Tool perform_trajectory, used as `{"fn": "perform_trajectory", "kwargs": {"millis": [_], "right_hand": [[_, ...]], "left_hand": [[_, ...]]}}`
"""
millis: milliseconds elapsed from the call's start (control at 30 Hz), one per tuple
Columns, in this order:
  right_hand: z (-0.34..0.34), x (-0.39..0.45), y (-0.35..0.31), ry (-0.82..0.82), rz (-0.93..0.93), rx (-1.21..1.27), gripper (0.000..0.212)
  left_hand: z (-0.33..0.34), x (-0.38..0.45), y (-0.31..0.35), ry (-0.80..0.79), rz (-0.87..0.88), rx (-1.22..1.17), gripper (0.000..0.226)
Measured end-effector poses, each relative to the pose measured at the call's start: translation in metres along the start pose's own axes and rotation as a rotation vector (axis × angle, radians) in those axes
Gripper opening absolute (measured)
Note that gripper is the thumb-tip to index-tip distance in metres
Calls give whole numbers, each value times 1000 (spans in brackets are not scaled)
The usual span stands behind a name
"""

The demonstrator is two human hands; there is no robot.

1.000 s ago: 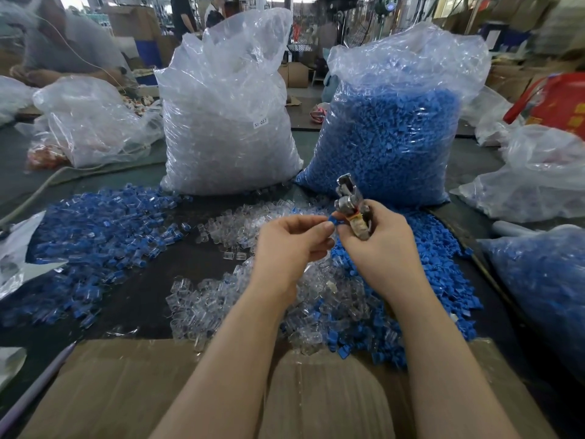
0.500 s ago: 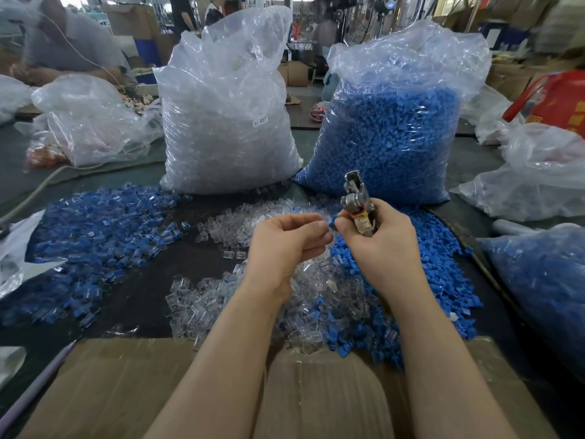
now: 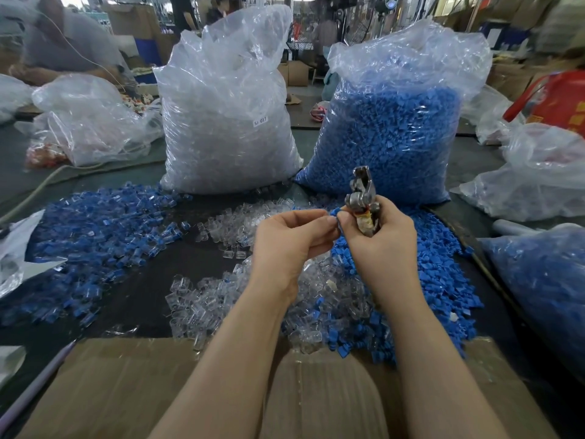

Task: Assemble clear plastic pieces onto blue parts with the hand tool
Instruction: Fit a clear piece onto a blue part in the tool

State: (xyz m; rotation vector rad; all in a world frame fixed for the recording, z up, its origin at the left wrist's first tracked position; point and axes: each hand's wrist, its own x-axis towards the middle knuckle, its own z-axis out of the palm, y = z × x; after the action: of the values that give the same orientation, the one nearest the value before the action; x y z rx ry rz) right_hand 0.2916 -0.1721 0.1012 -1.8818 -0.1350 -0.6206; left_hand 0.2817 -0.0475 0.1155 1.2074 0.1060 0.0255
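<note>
My right hand (image 3: 381,242) grips a metal hand tool (image 3: 361,196) with its jaws pointing up. My left hand (image 3: 291,240) meets it fingertip to fingertip and pinches a small blue part (image 3: 335,212) right beside the tool. Whether a clear piece sits on that part is hidden by my fingers. Loose clear plastic pieces (image 3: 221,299) lie heaped under my hands. Loose blue parts (image 3: 440,270) are spread to the right. A pile of blue parts with clear pieces on them (image 3: 95,236) covers the table's left side.
A big bag of clear pieces (image 3: 224,122) and a big bag of blue parts (image 3: 395,128) stand behind the piles. More bags lie at the left (image 3: 88,122) and right (image 3: 544,172). A cardboard box (image 3: 126,388) sits at the near edge. Another person (image 3: 60,42) works far left.
The tool in my right hand has turned more upright and shifted slightly right. My left hand stays against it, and a blue part now shows between the fingertips.
</note>
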Motion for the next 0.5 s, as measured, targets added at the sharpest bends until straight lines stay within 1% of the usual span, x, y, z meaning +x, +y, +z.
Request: {"fn": "perform_trajectory", "kwargs": {"millis": [267,367,500], "right_hand": [[2,0,-3,-4,15,-30,7],[0,2,-5,-50,32,-47,7],[-4,4,-8,-151,69,-48,4]], "left_hand": [[2,-1,-2,74,168,130,9],[3,0,-3,103,228,177,10],[0,2,-5,140,267,214,6]]}}
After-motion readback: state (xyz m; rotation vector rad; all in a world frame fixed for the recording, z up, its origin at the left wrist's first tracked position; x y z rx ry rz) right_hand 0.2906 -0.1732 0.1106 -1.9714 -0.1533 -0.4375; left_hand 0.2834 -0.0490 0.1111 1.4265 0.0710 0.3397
